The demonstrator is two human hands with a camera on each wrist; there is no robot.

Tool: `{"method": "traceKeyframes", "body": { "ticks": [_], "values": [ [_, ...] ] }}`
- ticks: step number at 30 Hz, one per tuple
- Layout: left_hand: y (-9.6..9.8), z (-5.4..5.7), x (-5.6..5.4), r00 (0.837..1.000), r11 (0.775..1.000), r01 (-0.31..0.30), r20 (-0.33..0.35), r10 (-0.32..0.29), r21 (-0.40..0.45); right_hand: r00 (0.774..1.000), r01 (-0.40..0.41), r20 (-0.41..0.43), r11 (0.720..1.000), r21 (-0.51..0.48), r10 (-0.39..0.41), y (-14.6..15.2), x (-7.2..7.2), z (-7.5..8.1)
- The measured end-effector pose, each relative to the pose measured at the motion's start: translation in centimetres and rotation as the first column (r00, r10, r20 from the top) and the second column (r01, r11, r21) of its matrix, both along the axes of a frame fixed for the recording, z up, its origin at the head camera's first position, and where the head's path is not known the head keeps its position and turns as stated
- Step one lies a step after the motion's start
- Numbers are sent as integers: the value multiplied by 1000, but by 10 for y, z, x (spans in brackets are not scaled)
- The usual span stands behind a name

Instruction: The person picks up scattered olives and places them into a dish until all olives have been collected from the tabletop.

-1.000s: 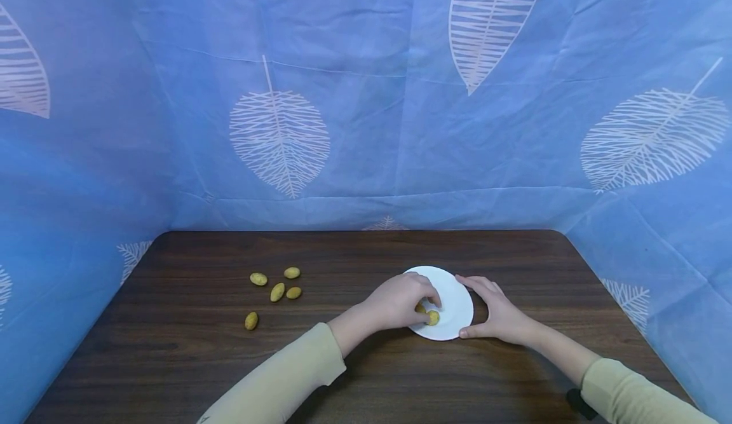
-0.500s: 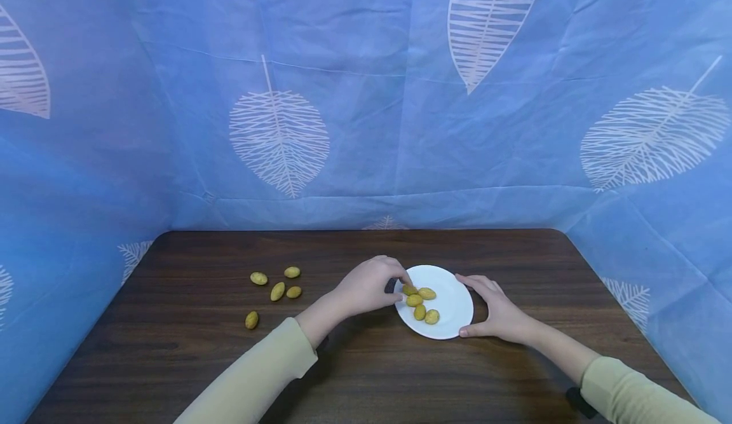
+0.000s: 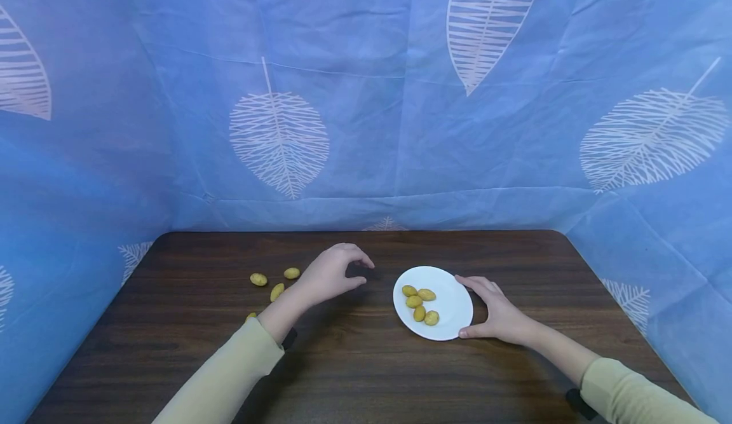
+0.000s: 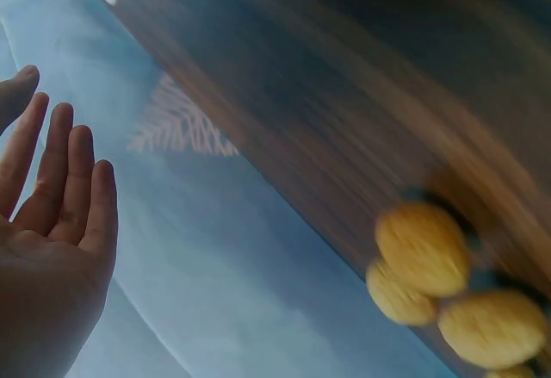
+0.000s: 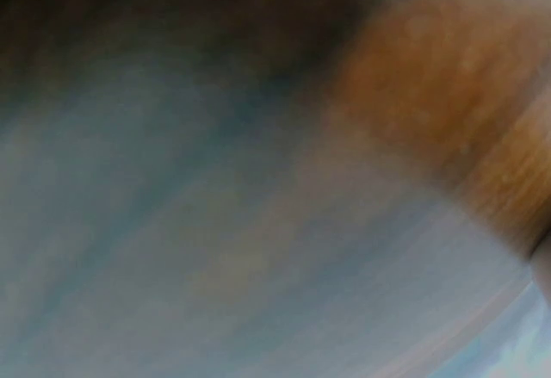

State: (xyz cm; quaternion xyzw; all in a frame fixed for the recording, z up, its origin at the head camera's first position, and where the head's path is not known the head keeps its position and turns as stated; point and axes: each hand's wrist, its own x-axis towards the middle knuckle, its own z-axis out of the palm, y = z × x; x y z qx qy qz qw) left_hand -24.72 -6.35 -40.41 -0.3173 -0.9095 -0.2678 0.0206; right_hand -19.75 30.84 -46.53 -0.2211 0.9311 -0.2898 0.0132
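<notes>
Right now it looks about midway: five small, yellow, oval, fruit-like pieces (image 3: 414, 301) are aboard the smooth, white, round plate (image 3: 456, 308), and at least four matching loose pieces (image 3: 258, 279) are off it. And the plate sits on the right of the dark brown, wood-grained tabletop (image 3: 366, 367), its five bunched from the left side toward the near edge, the right part bare.

Over to the left side, then! Three loose ones show well, though the left arm edges in front of one; a fourth just peeks out beyond the pale yellow sleeve (image 3: 229, 363). Whether more are hidden behind that arm, nobody can tell from here.

Now the hands. The left hand (image 3: 330, 274) hangs between the loose group and the plate, thumb and fingers parted, palm bare, carrying nothing. Across on the right, the right hand (image 3: 496, 313) has the plate by its right rim, thumb on the near side, fingers on the far side. The right wrist view is too blurred to add anything.
</notes>
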Motion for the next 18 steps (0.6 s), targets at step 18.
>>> {"method": "traceKeyframes", "body": {
  "ticks": [18],
  "values": [
    [-65, 2, -9, 987, 986, -162, 1, 162, 30, 1000, -7, -13, 1000, -10, 7, 1, 1, -1]
  ]
}}
